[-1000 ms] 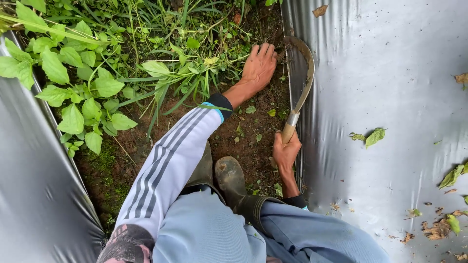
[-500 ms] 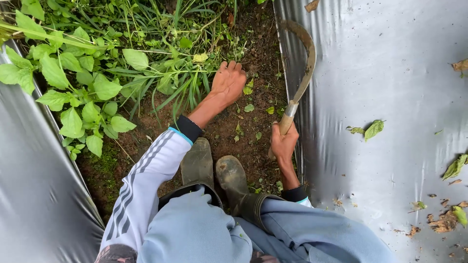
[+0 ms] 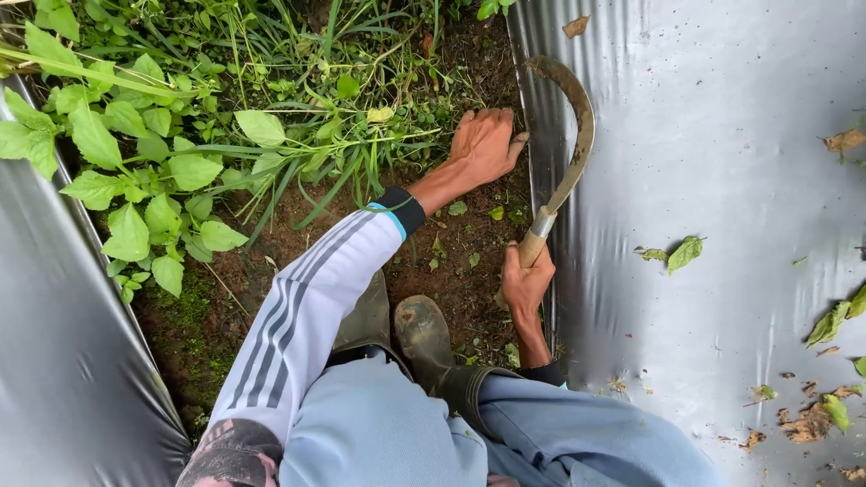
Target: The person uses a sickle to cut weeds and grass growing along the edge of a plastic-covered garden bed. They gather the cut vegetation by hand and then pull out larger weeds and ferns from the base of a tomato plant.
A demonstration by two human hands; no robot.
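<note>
My left hand rests palm down on the soil, fingers spread, at the edge of a clump of grass and weeds; I cannot see anything gripped in it. My right hand is closed round the wooden handle of a sickle. Its rusty curved blade arcs up and to the left along the edge of the silver plastic mulch, with its tip just right of my left hand. My rubber boots stand on the bare soil strip below both hands.
Silver plastic sheeting also covers the bed at the left. Broad-leaved green weeds fill the furrow's upper left. Fallen leaves lie scattered on the right sheet.
My left hand pulled back toward me and to the left, then moved forward again to the base of the weeds. The right hand and sickle stayed nearly still.
</note>
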